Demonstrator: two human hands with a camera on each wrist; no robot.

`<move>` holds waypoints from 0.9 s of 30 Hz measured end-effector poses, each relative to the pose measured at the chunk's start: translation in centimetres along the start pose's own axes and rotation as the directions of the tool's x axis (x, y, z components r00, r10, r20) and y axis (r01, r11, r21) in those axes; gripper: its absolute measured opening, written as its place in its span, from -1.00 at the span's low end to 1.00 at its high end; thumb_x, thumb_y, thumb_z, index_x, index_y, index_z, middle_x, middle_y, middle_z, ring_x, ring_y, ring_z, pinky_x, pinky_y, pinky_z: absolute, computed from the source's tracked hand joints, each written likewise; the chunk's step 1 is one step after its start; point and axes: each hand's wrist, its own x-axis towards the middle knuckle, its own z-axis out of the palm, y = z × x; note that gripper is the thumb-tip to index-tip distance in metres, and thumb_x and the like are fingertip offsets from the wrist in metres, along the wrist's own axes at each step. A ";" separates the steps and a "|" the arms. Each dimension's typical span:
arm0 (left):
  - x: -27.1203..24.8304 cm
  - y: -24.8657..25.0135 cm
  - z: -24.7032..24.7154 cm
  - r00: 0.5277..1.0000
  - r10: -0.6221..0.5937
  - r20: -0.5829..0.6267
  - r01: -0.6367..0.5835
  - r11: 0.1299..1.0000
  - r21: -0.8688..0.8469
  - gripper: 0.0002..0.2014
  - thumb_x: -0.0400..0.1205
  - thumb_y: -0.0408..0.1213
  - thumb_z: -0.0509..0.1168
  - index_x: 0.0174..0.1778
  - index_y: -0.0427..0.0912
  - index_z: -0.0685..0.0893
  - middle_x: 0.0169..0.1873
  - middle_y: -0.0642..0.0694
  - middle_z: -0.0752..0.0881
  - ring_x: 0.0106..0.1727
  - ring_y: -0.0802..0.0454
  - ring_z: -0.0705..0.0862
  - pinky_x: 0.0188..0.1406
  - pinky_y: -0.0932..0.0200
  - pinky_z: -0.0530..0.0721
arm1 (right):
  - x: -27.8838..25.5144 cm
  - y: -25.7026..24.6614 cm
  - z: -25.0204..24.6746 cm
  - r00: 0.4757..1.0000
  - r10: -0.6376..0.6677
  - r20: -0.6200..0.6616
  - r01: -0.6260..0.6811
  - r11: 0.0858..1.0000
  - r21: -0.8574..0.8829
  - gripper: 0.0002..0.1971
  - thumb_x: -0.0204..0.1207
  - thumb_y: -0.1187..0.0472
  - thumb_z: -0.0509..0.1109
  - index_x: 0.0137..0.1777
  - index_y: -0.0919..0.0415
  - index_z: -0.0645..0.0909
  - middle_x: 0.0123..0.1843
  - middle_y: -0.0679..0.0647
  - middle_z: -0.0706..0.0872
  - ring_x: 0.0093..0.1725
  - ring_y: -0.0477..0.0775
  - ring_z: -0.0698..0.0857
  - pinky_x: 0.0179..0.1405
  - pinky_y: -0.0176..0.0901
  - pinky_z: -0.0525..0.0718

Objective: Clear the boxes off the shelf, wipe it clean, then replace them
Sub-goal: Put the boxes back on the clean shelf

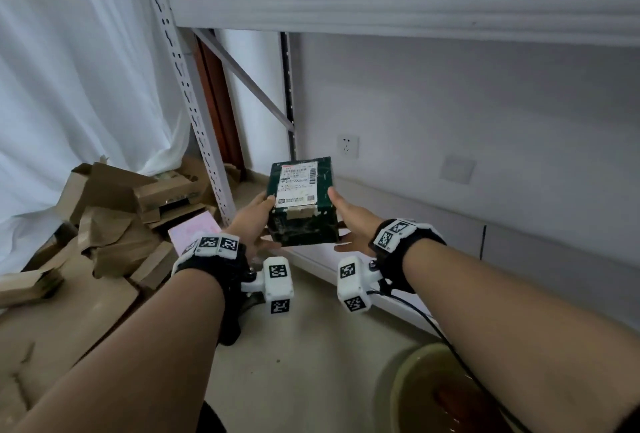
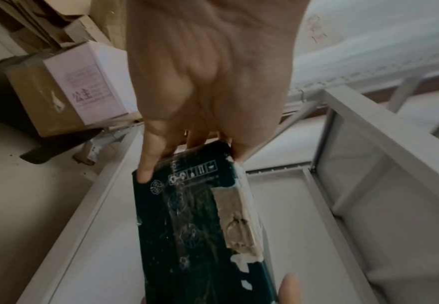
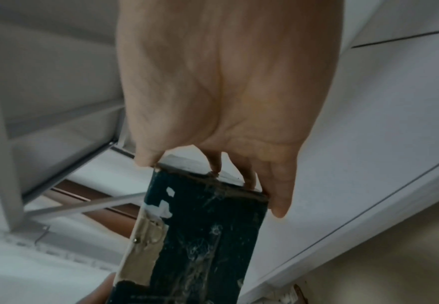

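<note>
While the lower shelf (image 1: 322,261) lies bare past its front edge, we clamp the green box (image 1: 303,204) between left hand (image 1: 254,221) and right hand (image 1: 353,221)

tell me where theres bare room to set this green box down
The low shelf under and right of the green box, along the wall, shows bare. Left of the upright post, torn cardboard boxes crowd the floor.

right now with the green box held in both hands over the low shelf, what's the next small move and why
Probably lower the green box straight down onto the bottom shelf and let go. The left hand and right hand hold it from either side just above the shelf's front edge, and the white surface below it looks bare. Whether the shelf has already been wiped cannot be told.
</note>
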 end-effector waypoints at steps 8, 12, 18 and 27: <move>-1.1 0.2 10.3 0.988 0.120 0.100 -0.154 0.850 0.504 -0.59 0.69 -0.11 0.02 0.40 -0.17 0.51 0.34 -0.11 0.61 0.36 -0.14 0.55 0.42 -0.01 0.43 | -3.7 3.8 -8.6 0.972 0.073 -0.222 -0.030 0.981 0.191 -0.41 0.55 -0.26 0.21 0.29 0.23 0.58 0.22 0.16 0.68 0.17 0.12 0.65 0.22 0.01 0.69; -1.2 0.2 15.4 0.982 0.136 0.131 -0.189 0.730 0.657 -0.48 0.71 -0.12 0.06 0.60 -0.18 0.25 0.48 -0.21 0.47 0.48 -0.20 0.45 0.49 0.03 0.39 | -5.0 6.9 -12.6 0.942 0.126 -0.311 -0.050 0.970 0.239 -0.47 0.56 -0.20 0.24 0.21 0.28 0.59 0.09 0.16 0.68 -0.01 0.05 0.65 0.26 0.08 0.66; -0.9 -2.3 23.6 0.929 0.153 0.337 -0.370 0.449 0.813 -0.42 0.73 -0.24 0.08 0.68 -0.17 0.05 0.61 -0.21 0.26 0.58 -0.20 0.32 0.51 0.03 0.32 | -8.2 13.4 -19.4 0.867 0.245 -0.435 -0.083 0.929 0.360 -0.47 0.57 -0.16 0.23 0.26 0.31 0.56 0.12 0.17 0.67 -0.04 0.04 0.65 0.14 0.01 0.69; 0.0 -6.6 34.3 0.853 0.047 0.520 -0.515 0.234 0.824 -0.37 0.69 -0.27 0.11 0.68 -0.05 0.02 0.63 -0.11 0.22 0.59 -0.16 0.31 0.55 -0.19 0.30 | -11.4 25.2 -29.4 0.575 0.430 -0.696 -0.060 0.870 0.489 -0.22 0.38 -0.35 0.27 0.36 0.30 0.45 0.23 0.28 0.65 0.11 0.31 0.67 0.11 0.22 0.71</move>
